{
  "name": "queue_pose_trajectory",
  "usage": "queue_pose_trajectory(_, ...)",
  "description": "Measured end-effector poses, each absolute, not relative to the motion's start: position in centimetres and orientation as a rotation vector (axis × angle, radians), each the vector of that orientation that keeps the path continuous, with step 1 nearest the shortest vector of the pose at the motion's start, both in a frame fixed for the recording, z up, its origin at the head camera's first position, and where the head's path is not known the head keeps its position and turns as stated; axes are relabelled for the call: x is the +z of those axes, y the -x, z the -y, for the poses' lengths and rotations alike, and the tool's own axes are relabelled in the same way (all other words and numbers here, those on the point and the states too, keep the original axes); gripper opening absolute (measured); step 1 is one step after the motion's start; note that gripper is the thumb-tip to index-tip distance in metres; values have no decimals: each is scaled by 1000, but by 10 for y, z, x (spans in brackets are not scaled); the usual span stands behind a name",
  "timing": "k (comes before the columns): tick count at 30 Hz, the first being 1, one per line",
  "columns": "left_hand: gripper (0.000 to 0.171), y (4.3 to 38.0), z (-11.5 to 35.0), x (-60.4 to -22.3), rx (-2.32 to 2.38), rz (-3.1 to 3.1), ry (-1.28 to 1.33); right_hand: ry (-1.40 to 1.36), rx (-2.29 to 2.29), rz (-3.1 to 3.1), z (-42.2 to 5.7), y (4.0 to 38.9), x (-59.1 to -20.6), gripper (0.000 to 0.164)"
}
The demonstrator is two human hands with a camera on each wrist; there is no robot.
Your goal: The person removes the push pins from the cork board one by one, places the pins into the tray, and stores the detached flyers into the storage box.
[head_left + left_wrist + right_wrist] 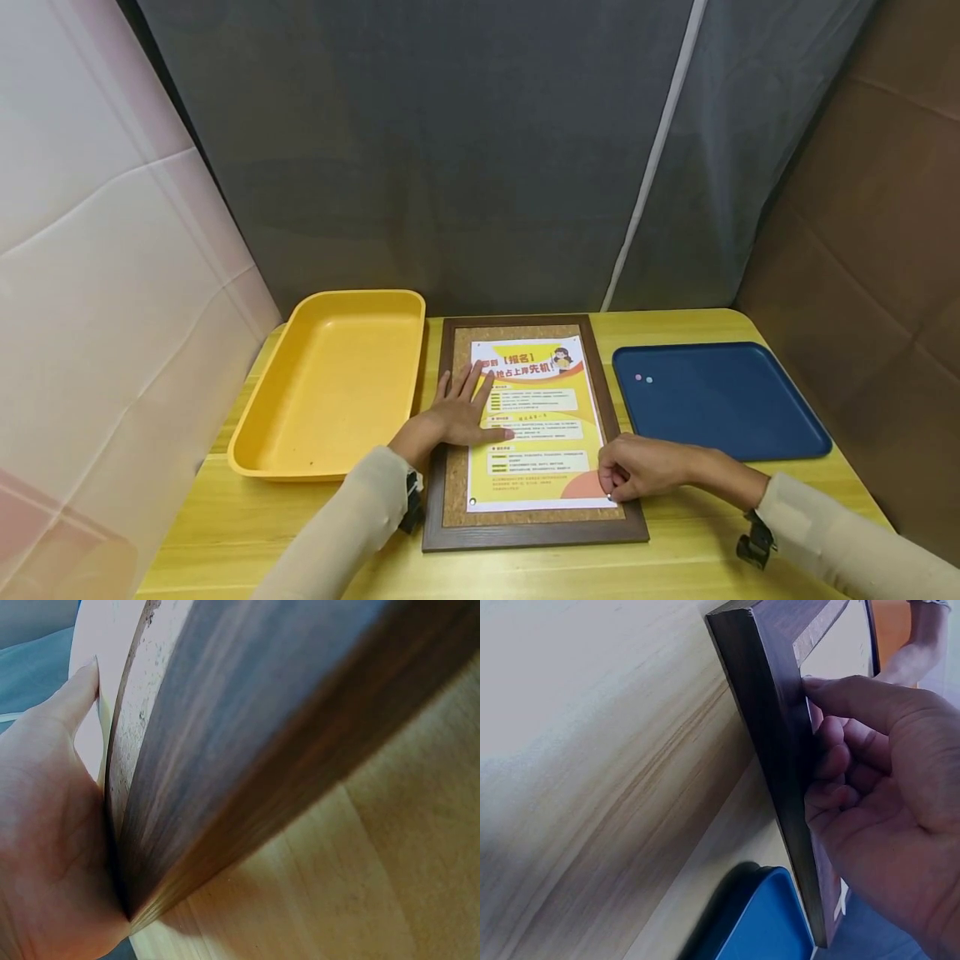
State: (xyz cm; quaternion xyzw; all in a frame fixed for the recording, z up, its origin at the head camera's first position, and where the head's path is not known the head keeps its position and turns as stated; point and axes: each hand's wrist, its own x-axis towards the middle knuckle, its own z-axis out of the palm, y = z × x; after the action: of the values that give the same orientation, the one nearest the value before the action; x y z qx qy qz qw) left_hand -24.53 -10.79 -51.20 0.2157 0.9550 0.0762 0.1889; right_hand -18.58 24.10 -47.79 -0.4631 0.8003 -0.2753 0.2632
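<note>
Presently, left hand (456, 417) spreads wide on poster (540, 467); right hand (637, 468) curls at near-right corner, held item indeterminable.

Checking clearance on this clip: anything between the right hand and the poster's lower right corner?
Nothing visible. The right hand is at that corner of the poster. The left hand rests spread over the poster's left side, away from that corner.

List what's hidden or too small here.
- Head view: fine print on the poster, too small.
- Head view: part of the heading, covered by the left hand.
- Head view: pale speck by the right hand, too small to identify.
- Left wrist view: part of the left hand, past the edge.
</note>
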Motion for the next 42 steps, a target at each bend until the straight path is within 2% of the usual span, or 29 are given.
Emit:
queue_pose_trajectory(11,115,239,107,-500,202,-2680,-615,1227,-777,-2189,-242,185,-478,11)
queue_pose_trajectory(20,118,247,107,-516,228,-2678,-599,1177,-733,-2204,-242,183,-475,14)
queue_pose_trajectory(27,114,238,107,-498,220,-2680,-610,1192,-784,-2195,-245,184,-480,14)
queue_pose_trajectory(42,118,247,109,-515,226,-2682,-602,1182,-827,-2247,-246,181,-488,15)
